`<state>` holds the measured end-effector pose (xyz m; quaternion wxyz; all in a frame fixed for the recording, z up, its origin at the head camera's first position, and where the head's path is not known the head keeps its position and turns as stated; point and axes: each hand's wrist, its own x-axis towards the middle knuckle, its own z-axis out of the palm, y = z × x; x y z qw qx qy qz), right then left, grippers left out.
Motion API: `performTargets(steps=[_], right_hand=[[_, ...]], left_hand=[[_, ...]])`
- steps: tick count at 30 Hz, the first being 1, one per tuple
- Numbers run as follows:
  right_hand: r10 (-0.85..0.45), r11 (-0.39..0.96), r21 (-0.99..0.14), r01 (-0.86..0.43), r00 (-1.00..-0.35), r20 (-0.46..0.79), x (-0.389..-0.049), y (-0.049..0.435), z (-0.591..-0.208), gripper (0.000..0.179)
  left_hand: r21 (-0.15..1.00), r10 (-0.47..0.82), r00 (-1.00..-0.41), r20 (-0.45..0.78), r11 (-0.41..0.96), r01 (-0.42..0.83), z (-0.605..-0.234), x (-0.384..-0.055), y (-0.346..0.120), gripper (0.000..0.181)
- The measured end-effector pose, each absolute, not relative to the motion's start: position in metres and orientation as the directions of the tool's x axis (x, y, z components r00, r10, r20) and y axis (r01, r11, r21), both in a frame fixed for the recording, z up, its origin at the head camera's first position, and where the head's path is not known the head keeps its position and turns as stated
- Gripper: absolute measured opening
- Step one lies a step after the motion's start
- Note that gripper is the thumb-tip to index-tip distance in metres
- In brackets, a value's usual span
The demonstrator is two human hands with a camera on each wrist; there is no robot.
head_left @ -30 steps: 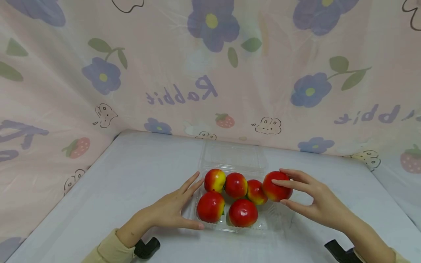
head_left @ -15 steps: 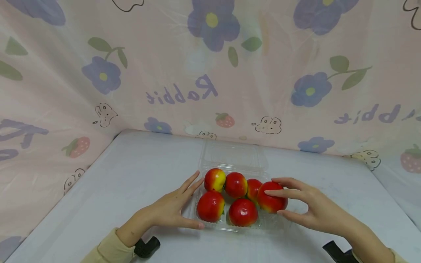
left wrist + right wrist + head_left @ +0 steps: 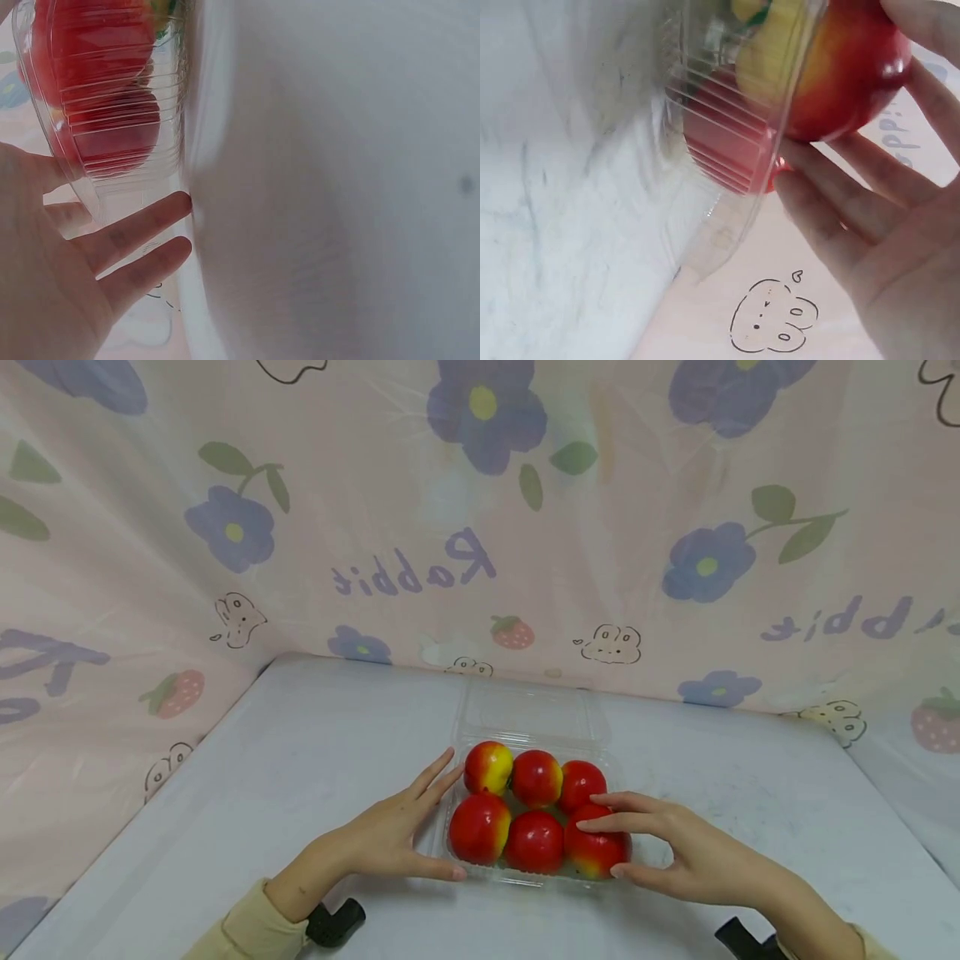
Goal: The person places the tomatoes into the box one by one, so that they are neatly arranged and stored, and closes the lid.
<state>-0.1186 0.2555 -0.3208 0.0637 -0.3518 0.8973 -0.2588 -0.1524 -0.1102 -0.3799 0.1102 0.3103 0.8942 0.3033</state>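
A clear plastic clamshell box (image 3: 517,882) sits on the table with several shiny red-and-yellow apples in two rows. My right hand (image 3: 693,852) holds an apple (image 3: 594,845) at the front right corner of the box, fingers over its top and thumb at its near side. In the right wrist view this apple (image 3: 855,71) stands partly above the box rim. My left hand (image 3: 382,839) is spread along the box's left side, thumb near the front corner. From the left wrist, its fingers (image 3: 142,225) show straight beside the ribbed box wall (image 3: 120,142).
The box's clear lid (image 3: 532,710) lies folded back behind it. White cloth covers the table (image 3: 337,718). A pink curtain (image 3: 405,485) printed with flowers and rabbits hangs behind and at the left. Dark wrist mounts (image 3: 335,924) show at both sleeves.
My right hand has brought its apple left and toward me, down into the front right corner. The apple beside it has shifted left in the front row. My left hand stays in place.
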Motion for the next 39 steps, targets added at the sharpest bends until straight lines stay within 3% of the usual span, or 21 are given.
performTargets(steps=[13,17,23,27,39], right_hand=[[-0.646,0.588,-0.557,-0.587,-0.755,0.113,-0.122,0.261,-0.340,0.042],[-0.632,0.573,-0.543,-0.614,-0.753,0.184,-0.124,0.261,-0.341,0.041],[-0.519,0.577,-0.564,-0.591,-0.798,0.305,-0.133,0.264,-0.346,0.041],[-0.453,0.564,-0.624,-0.541,-0.834,0.313,-0.139,0.266,-0.350,0.042],[-0.356,0.577,-0.658,-0.485,-0.874,0.332,-0.158,0.272,-0.358,0.046]], left_hand=[[0.613,0.621,-0.784,-0.001,0.620,0.490,-0.382,-0.153,-0.110,0.108],[0.615,0.619,-0.785,0.000,0.619,0.488,-0.381,-0.152,-0.111,0.108],[0.620,0.616,-0.788,-0.007,0.621,0.480,-0.380,-0.151,-0.111,0.108],[0.613,0.612,-0.790,-0.011,0.629,0.479,-0.380,-0.151,-0.110,0.109],[0.613,0.610,-0.792,-0.019,0.633,0.473,-0.378,-0.151,-0.110,0.109]])
